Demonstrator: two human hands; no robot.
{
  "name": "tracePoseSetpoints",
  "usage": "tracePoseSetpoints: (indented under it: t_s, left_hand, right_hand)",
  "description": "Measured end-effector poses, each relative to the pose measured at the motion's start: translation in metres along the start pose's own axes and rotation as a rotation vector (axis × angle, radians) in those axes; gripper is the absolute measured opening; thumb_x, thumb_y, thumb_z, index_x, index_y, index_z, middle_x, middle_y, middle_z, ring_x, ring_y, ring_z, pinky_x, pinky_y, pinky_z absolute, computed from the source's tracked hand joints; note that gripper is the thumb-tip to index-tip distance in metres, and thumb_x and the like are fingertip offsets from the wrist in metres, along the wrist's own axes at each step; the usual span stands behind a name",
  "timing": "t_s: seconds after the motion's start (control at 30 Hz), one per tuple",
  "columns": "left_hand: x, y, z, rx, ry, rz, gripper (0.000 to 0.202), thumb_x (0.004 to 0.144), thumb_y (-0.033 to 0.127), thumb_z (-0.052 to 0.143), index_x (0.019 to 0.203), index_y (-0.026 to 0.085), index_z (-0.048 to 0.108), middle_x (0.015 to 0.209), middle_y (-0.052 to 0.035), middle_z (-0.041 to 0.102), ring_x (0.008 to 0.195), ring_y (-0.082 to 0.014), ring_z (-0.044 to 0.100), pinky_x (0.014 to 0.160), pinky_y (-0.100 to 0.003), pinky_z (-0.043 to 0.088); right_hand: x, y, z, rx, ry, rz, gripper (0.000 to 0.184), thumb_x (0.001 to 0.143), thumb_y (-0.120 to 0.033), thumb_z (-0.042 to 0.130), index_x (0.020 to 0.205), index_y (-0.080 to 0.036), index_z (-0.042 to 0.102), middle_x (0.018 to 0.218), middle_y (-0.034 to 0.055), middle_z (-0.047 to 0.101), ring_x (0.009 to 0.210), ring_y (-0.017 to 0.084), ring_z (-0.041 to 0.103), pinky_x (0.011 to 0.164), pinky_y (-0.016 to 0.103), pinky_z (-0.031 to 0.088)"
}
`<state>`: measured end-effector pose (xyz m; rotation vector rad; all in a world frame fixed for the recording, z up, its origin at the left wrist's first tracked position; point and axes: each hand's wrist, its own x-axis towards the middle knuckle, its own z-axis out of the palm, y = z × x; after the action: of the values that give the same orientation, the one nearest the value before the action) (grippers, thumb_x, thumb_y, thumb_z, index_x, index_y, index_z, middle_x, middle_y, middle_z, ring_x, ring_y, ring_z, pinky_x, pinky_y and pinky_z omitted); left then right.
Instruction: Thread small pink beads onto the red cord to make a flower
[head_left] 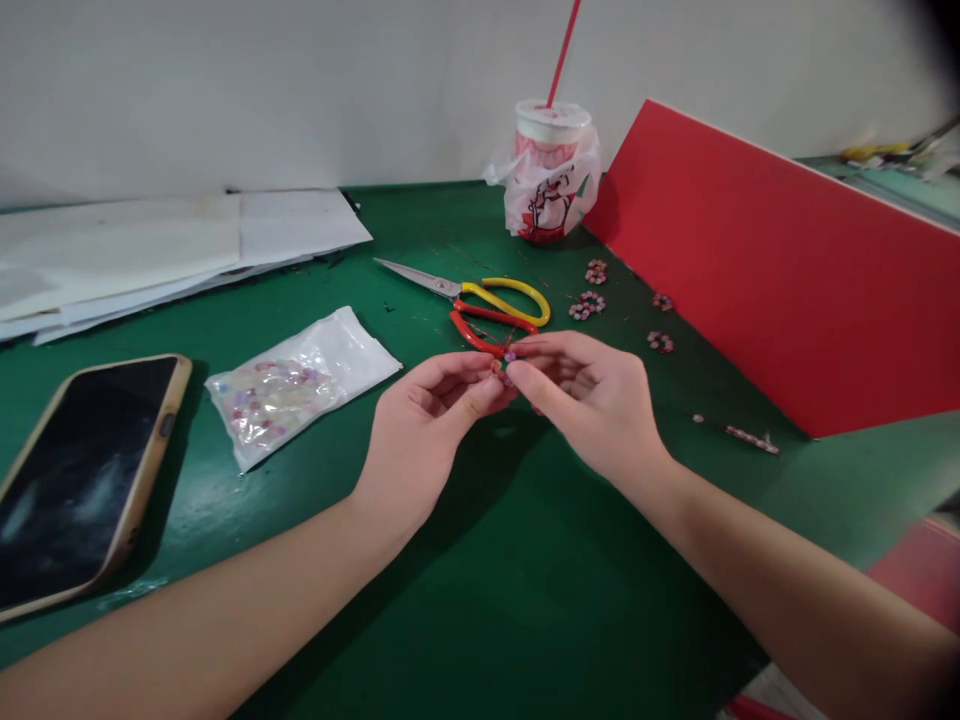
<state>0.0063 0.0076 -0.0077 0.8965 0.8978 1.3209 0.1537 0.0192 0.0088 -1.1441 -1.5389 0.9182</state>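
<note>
One small cluster of coloured beads (496,367) sits at the meeting fingertips of the left hand (416,415) and right hand (600,395), each with thumb and fingers pinched together on it. Just beyond both hands lie scissors (459,291) with one yellow and one red handle. To the left hand's left is a plastic bag of beads (289,395), then a phone (82,470) farther out. Beyond the right hand lie small bead rings (592,300), with a lidded cup (551,195) farther off.

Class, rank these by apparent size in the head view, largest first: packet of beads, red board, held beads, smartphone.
1. Red board
2. Smartphone, cut off by the frame's edge
3. Packet of beads
4. Held beads, partly hidden
</note>
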Motion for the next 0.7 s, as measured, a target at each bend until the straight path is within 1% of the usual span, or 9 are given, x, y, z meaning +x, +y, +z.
tracePoseSetpoints:
  t_s: [0.1,0.27,0.33,0.4,0.57,0.7]
  left_hand:
    - [-0.0016,0.0007,0.0008,0.051,-0.012,0.014,0.016,0.075,0.019,0.071,0.091,0.018,0.069,0.088,-0.0026,0.069,0.085,-0.0148,0.066,0.081,-0.028,0.055]
    - [-0.0026,0.0026,0.0005,0.173,-0.024,0.081,0.03,0.068,0.016,0.075,0.097,0.022,0.068,0.09,-0.0006,0.07,0.083,-0.0137,0.066,0.081,-0.027,0.054]
    - [-0.0026,0.0035,0.0005,0.213,-0.008,0.1,0.028,0.069,0.016,0.075,0.096,0.023,0.069,0.089,0.0005,0.07,0.081,-0.0128,0.066,0.08,-0.025,0.054]
    - [-0.0027,0.0044,0.0009,0.238,0.01,0.1,0.024,0.071,0.017,0.073,0.094,0.023,0.07,0.088,0.0005,0.071,0.082,-0.0136,0.066,0.08,-0.026,0.055]
    - [-0.0038,0.0064,0.0023,0.308,0.029,0.108,0.02,0.073,0.019,0.072,0.092,0.024,0.072,0.09,-0.0005,0.072,0.084,-0.0168,0.067,0.083,-0.03,0.054]
    - [-0.0041,0.0049,0.0025,0.313,0.062,0.095,0.02,0.071,0.021,0.073,0.091,0.023,0.073,0.089,-0.0007,0.073,0.083,-0.0172,0.068,0.083,-0.031,0.055]
  right_hand:
    - [-0.0019,-0.0007,0.0011,-0.078,-0.084,0.008,0.019,0.083,-0.035,0.058,0.082,-0.017,0.065,0.071,0.0016,0.066,0.058,0.011,0.061,0.05,0.022,0.049]
    - [-0.0032,-0.003,0.0006,-0.189,-0.093,-0.062,0.021,0.089,-0.034,0.05,0.084,-0.017,0.062,0.076,0.0016,0.065,0.057,0.009,0.058,0.053,0.022,0.045]
    - [-0.0034,-0.0037,-0.0002,-0.223,-0.127,-0.089,0.021,0.09,-0.032,0.047,0.081,-0.017,0.058,0.073,0.0005,0.063,0.054,0.008,0.055,0.052,0.022,0.043]
    - [-0.0038,-0.0044,-0.0005,-0.277,-0.158,-0.117,0.02,0.091,-0.029,0.044,0.077,-0.017,0.052,0.068,-0.0007,0.059,0.053,0.008,0.051,0.051,0.022,0.04]
    - [-0.005,-0.0067,0.0007,-0.423,-0.164,-0.156,0.02,0.091,-0.024,0.04,0.074,-0.018,0.046,0.066,0.0004,0.054,0.056,0.01,0.049,0.052,0.023,0.036]
    - [-0.0048,-0.0081,0.0008,-0.501,-0.179,-0.152,0.021,0.09,-0.023,0.04,0.07,-0.019,0.038,0.061,-0.0013,0.047,0.051,0.009,0.04,0.05,0.024,0.03]
